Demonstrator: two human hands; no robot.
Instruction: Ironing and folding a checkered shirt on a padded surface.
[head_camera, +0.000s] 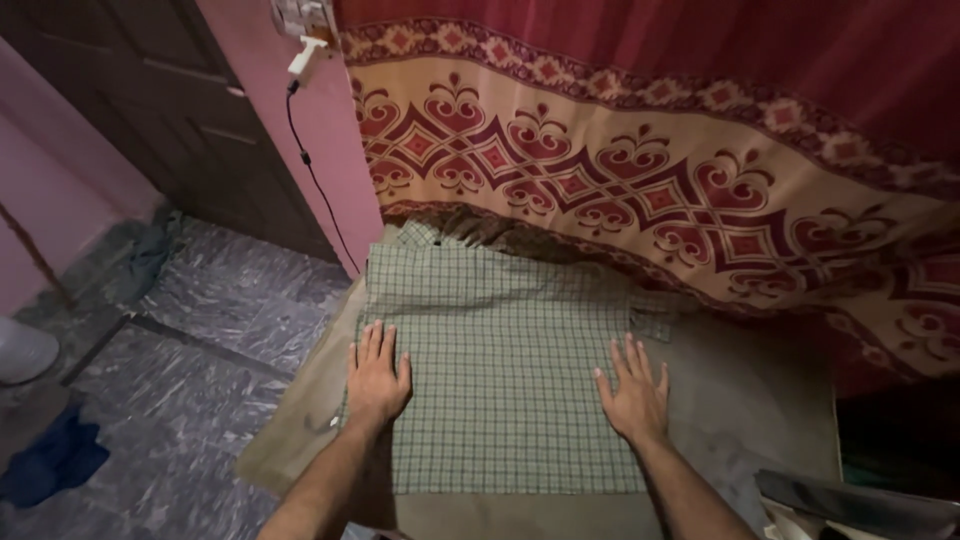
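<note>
Head view: looking down at a person's two bare forearms reaching out over a low, cloth-covered surface (760, 400).
Shirt: a pale green checked shirt (505, 350) lies flat in the middle of that surface, collar end toward the wall, lower hem nearest the person.
Left hand: the left hand (376, 380) rests palm down on the shirt's left edge, fingers straight and close together, gripping nothing.
Right hand: the right hand (632, 397) lies palm down on the shirt's right side, fingers slightly fanned, also holding nothing.
Backdrop: a red and cream patterned cloth (650, 170) hangs behind the surface, just past the collar.
Left side: a pink wall (290, 150) with a white plug (305, 55) and a dangling black cable (310, 170), beside a dark door (150, 100).
Floor: grey marbled tiles (190, 370), with a blue rag (55, 460) at the lower left.
</note>
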